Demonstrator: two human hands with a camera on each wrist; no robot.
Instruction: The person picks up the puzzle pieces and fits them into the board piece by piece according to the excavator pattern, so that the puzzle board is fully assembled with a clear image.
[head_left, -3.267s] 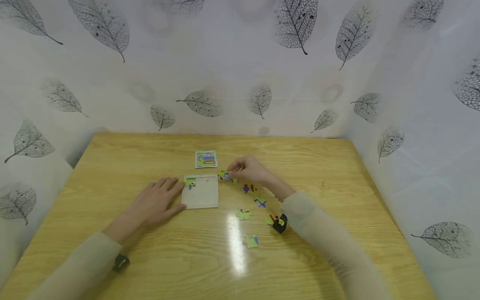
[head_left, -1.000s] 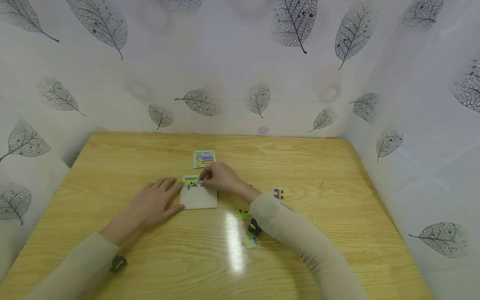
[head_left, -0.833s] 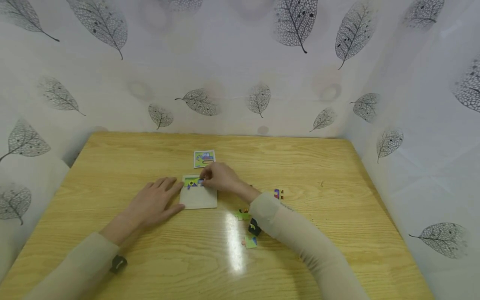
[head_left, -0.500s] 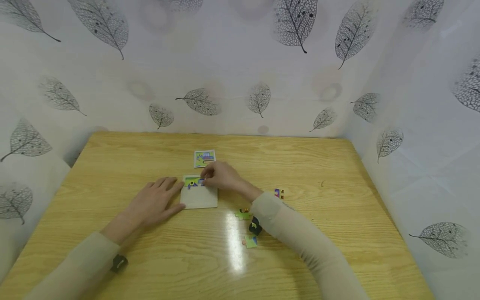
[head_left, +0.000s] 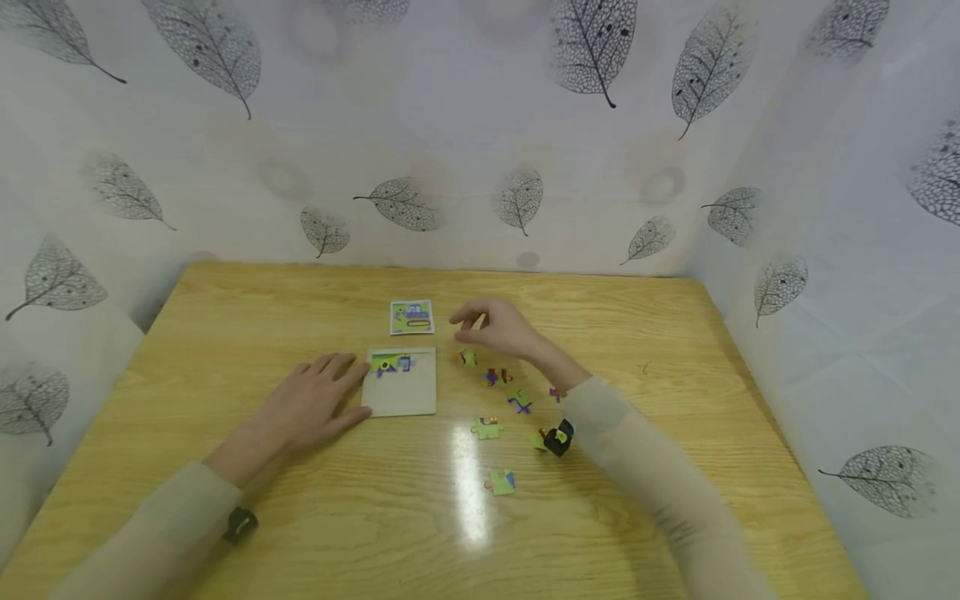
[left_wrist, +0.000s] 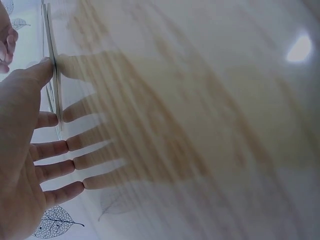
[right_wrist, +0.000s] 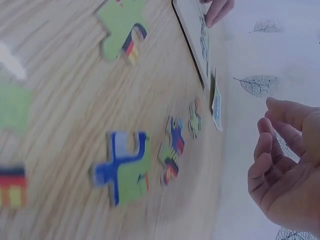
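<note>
A pale square puzzle tray [head_left: 405, 398] lies on the table with joined puzzle pieces [head_left: 392, 364] along its far side, at the left and middle. My left hand [head_left: 309, 406] rests flat at its left side, thumb and fingertips touching the edge; the left wrist view shows them against the thin tray [left_wrist: 54, 70]. My right hand [head_left: 501, 328] hovers above the table, right of the tray, fingers loosely bent and nothing visible in them. Just below it lies a small green puzzle piece [head_left: 468, 357]. In the right wrist view a blue-and-green puzzle piece [right_wrist: 131, 170] lies nearer the camera.
Beyond the tray is a picture card [head_left: 412, 317] showing a vehicle. Several loose puzzle pieces are scattered right of the tray, among them a blue-green one [head_left: 520, 402] and two green ones [head_left: 488, 429]. A leaf-patterned curtain [head_left: 465, 150] stands behind the table [head_left: 337, 517].
My right hand placed a puzzle piece beside the first in the tray's far row, let go, and moved back right, above the table. My left hand stayed at the tray's edge.
</note>
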